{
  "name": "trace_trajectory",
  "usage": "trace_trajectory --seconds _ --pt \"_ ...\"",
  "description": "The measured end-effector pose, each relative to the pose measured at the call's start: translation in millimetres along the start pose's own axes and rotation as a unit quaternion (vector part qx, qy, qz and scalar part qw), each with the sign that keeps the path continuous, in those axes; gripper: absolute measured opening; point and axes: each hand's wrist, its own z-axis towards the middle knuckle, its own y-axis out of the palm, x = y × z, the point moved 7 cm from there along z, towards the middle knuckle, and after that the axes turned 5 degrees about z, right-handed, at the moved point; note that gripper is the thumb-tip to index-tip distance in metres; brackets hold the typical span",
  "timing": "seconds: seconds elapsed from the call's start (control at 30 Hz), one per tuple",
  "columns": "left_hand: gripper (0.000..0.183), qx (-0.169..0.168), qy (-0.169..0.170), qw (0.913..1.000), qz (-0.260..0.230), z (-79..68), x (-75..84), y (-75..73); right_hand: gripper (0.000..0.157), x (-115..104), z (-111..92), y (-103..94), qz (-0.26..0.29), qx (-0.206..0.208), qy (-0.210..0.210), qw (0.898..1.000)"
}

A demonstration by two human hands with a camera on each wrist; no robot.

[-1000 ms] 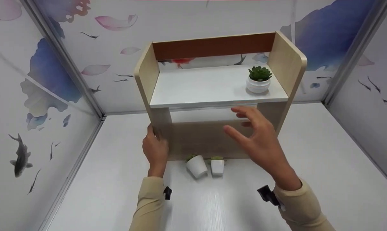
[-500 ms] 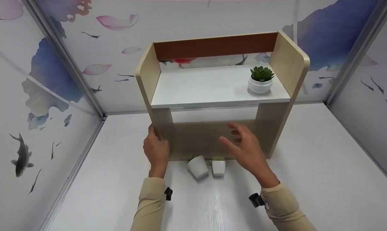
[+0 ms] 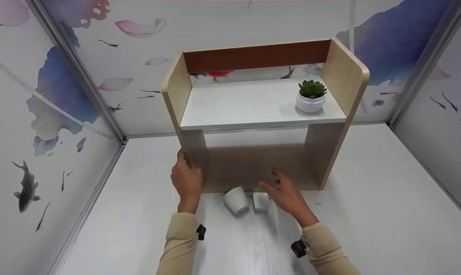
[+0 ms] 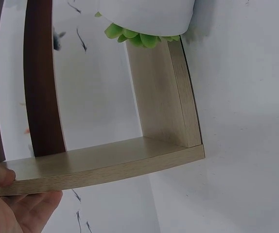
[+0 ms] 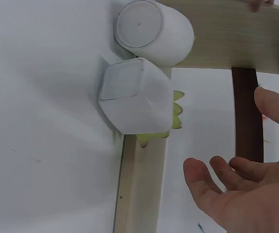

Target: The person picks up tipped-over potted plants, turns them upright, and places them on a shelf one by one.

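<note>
My left hand (image 3: 187, 181) grips the left side panel of a small wooden shelf (image 3: 253, 168); in the left wrist view the thumb and fingers (image 4: 40, 208) pinch the panel's edge. My right hand (image 3: 288, 194) hovers with spread fingers just right of a square white pot with a plant (image 3: 260, 201), not touching it. To that pot's left lies a round white pot with a plant (image 3: 236, 200). Both pots are tipped over at the shelf's front edge, their green leaves toward the shelf, as the right wrist view shows with the square pot (image 5: 139, 97) nearest.
A succulent in a white pot (image 3: 310, 97) stands upright at the right end of the upper shelf board (image 3: 238, 103). The shelf rests on a white table (image 3: 383, 198). Printed wall panels (image 3: 253, 23) close in the back and sides.
My right hand has come down and left from the upper board's front edge to beside the square pot. The left hand has stayed on the side panel, and the pots lie as before.
</note>
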Motion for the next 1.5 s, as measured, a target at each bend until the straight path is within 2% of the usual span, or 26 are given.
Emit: trace_trajectory --seconds 0.3,0.5,0.73,1.13,1.5 --pt "0.035 -0.002 -0.003 1.0000 -0.004 0.3 1.9 -0.2 0.079 29.8 -0.5 16.5 0.018 -0.016 0.032 0.999" --pt "0.035 -0.005 0.005 1.0000 -0.005 -0.2 3.9 -0.6 0.079 43.0 -3.1 17.2 0.026 -0.007 0.043 0.999" --pt "0.036 -0.006 0.001 1.0000 -0.007 0.6 5.1 0.4 0.079 45.3 -1.4 18.0 0.022 -0.002 0.061 0.998" --pt "0.038 -0.012 -0.010 0.9999 -0.006 -1.5 1.7 1.3 0.071 44.8 -3.8 23.3 0.014 0.002 0.045 0.999" --pt "0.039 -0.001 0.004 0.9999 -0.014 -2.3 -0.8 -1.7 0.066 51.2 -5.5 20.0 0.021 0.002 0.045 0.999"
